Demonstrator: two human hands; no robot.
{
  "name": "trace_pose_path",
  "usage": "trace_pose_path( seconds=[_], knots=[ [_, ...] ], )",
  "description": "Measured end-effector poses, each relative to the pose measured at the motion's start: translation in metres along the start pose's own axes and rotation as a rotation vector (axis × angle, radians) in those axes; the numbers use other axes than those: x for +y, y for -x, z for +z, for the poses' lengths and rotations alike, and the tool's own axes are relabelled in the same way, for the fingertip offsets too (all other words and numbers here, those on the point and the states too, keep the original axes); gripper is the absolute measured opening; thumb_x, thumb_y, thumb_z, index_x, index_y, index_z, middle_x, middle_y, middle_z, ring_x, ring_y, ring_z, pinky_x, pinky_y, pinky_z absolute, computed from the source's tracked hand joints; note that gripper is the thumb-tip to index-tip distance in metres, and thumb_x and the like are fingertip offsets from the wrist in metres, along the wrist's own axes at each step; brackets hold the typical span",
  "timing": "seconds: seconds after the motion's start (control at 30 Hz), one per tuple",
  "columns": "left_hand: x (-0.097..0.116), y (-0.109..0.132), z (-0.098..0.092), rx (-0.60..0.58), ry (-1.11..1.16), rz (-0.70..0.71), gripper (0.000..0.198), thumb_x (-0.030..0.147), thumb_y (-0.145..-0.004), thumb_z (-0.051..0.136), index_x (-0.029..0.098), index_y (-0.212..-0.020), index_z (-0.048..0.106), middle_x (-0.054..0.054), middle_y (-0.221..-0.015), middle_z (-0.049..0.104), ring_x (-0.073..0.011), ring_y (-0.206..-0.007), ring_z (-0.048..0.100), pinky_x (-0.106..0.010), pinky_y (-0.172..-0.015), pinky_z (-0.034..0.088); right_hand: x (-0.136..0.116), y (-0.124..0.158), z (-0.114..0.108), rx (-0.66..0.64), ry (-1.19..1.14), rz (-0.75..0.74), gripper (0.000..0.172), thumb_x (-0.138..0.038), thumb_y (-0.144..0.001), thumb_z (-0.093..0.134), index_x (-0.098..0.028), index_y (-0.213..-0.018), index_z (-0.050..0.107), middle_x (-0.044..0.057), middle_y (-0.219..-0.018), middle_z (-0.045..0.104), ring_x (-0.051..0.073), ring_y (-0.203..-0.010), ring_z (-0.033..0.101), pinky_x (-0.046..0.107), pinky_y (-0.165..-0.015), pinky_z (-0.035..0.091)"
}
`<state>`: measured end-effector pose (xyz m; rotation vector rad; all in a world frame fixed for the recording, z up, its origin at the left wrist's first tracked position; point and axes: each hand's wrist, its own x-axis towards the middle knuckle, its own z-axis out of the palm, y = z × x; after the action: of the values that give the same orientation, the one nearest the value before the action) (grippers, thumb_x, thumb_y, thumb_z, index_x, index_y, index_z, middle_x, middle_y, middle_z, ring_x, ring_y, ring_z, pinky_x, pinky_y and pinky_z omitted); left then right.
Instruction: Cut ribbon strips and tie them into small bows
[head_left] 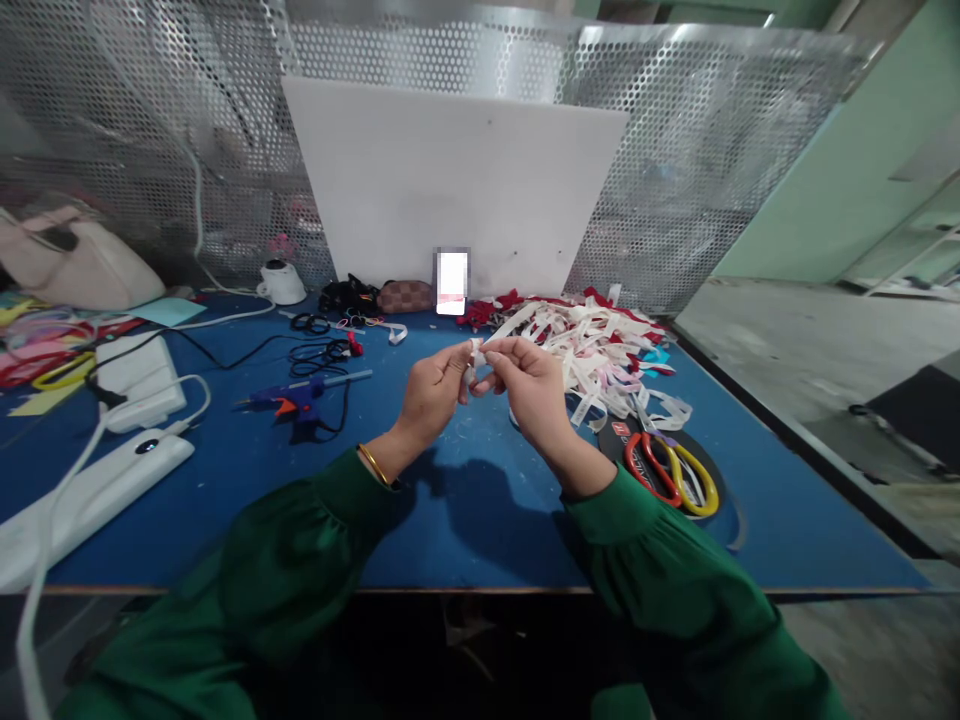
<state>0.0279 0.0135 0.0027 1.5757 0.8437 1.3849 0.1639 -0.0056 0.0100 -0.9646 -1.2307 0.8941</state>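
Observation:
Both hands are raised together over the middle of the blue table (465,500). My left hand (433,392) and my right hand (529,385) pinch the same small piece of white ribbon (475,352) between their fingertips. Green sleeves cover both arms, and a gold bangle sits on the left wrist. A heap of white, pink and red ribbon strips (592,345) lies just behind and right of my right hand.
Red and yellow scissors (671,470) lie on a black disc to the right. A blue glue gun (300,398) with a black cable lies left of the hands. White power strips (112,470), a pink bag (75,262) and a white board (457,180) against perforated metal stand around.

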Motion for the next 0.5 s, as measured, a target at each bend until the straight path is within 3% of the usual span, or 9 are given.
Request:
trace_pose_path(
  seconds=[0.3, 0.43, 0.5],
  knots=[
    [0.0, 0.003, 0.003, 0.028, 0.023, -0.056, 0.046, 0.06, -0.089, 0.058, 0.017, -0.093, 0.075, 0.0, -0.053, 0.063, -0.0087, -0.039, 0.046, -0.024, -0.043, 0.033, -0.002, 0.014, -0.002, 0.155, 0.575, -0.284, 0.017, -0.035, -0.096, 0.052, -0.026, -0.093, 0.065, -0.001, -0.067, 0.065, 0.015, -0.061, 0.063, 0.027, -0.062, 0.042],
    [0.001, -0.003, 0.0, 0.119, 0.172, -0.126, 0.051, 0.065, -0.086, 0.059, 0.016, -0.093, 0.073, 0.001, -0.05, 0.059, -0.0075, -0.037, 0.042, -0.023, -0.04, 0.03, -0.002, 0.018, -0.001, 0.122, 0.605, -0.351, 0.018, -0.036, -0.096, 0.051, -0.026, -0.094, 0.066, 0.0, -0.065, 0.065, 0.016, -0.06, 0.062, 0.028, -0.063, 0.041],
    [0.003, -0.007, -0.002, 0.138, 0.292, -0.183, 0.053, 0.067, -0.086, 0.057, 0.016, -0.094, 0.073, 0.003, -0.048, 0.055, -0.0065, -0.036, 0.039, -0.023, -0.042, 0.035, 0.0, 0.017, -0.001, 0.107, 0.569, -0.358, 0.016, -0.035, -0.096, 0.053, -0.026, -0.093, 0.066, 0.0, -0.067, 0.066, 0.016, -0.06, 0.062, 0.028, -0.063, 0.041]
  ],
)
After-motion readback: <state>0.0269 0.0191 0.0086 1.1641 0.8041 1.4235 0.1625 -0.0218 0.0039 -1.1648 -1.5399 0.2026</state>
